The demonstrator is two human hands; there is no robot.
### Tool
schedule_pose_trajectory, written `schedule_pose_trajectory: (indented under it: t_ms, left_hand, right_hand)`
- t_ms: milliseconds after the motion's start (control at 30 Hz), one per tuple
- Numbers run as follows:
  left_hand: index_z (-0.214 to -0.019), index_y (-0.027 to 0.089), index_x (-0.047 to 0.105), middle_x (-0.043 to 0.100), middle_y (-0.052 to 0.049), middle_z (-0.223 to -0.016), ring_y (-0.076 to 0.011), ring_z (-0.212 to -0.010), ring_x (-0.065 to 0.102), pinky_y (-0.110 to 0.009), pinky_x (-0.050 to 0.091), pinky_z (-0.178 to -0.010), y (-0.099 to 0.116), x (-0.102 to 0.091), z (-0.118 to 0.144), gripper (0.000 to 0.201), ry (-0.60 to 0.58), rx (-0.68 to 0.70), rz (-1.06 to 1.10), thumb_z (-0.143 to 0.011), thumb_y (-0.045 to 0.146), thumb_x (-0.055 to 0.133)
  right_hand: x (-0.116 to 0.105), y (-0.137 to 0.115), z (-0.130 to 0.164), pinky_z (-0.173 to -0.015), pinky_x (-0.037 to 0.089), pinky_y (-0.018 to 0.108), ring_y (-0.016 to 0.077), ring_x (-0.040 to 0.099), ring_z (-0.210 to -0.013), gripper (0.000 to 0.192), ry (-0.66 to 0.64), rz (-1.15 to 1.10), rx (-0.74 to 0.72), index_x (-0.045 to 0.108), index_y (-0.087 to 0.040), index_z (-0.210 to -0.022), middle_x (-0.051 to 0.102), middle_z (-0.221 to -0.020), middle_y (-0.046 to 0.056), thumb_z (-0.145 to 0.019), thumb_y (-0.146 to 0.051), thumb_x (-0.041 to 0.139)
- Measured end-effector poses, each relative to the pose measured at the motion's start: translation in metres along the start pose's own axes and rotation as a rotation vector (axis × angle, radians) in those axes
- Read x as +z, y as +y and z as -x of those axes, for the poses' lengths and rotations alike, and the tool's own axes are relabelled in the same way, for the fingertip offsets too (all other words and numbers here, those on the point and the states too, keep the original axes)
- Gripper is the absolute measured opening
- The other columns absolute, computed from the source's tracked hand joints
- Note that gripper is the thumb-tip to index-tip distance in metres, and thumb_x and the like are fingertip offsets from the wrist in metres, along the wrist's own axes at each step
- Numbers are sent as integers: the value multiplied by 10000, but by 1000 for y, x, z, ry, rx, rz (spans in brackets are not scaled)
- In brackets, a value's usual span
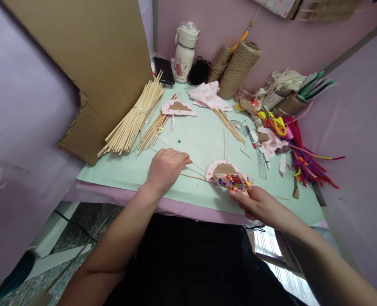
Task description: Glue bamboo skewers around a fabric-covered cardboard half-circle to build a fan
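My left hand (169,169) is closed in a pinch on a thin wooden stick (198,167). The stick slants across the table, its lower right end meeting a half-round cardboard piece (220,169) edged with pink-and-white cloth. Another stick (228,146) runs away from the middle of that piece. In my right hand (256,202) is a shiny thing with a bright red, yellow and purple pattern (234,181); its kind is unclear. It lies over the near edge of the cardboard piece and hides part of it. One more stick (193,176) rests flat below my left hand.
A tied bundle of sticks (134,117) and large cardboard (111,46) stand left. A second cloth-edged piece (178,107) lies farther back. Behind are a bottle (185,55), twine spools (239,70) and a phone (164,70). Scissors (274,122) and pipe cleaners (306,157) lie right.
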State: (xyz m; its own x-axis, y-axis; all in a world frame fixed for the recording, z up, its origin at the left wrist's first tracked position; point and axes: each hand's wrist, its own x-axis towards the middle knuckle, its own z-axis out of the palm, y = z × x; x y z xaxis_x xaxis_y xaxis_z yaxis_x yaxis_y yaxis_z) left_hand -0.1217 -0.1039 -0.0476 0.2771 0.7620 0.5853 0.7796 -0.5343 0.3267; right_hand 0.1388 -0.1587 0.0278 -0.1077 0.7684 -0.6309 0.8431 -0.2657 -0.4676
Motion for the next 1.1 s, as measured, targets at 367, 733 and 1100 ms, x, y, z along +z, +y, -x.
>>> schedule_pose_trajectory:
  t_ms: [367,733,1100]
  left_hand:
    - [-822,186,693,726,-5,-731,-173,-725,648,-320,400,-690,-1,0,1,202,-1,-2,17,-932,319,589]
    - [-828,189,698,736,-15,-755,-182,-740,649,-322,403,-701,0,0,1,207,-26,-23,23,-938,316,577]
    - [-832,191,696,738,-17,-762,-183,-746,650,-324,398,-704,-1,0,2,216,-41,-31,29,-943,326,568]
  right_hand:
    - [0,-4,2,-451,342,255,124,450,-420,641,10,21,17,409,-224,-472,491,-424,21,-796,-777,398]
    - [1,-12,2,-458,331,264,121,439,-416,641,7,30,11,418,-222,-458,477,-422,15,-790,-770,407]
    - [2,-15,1,-456,341,272,124,438,-409,632,8,39,-2,421,-225,-459,498,-429,21,-799,-758,415]
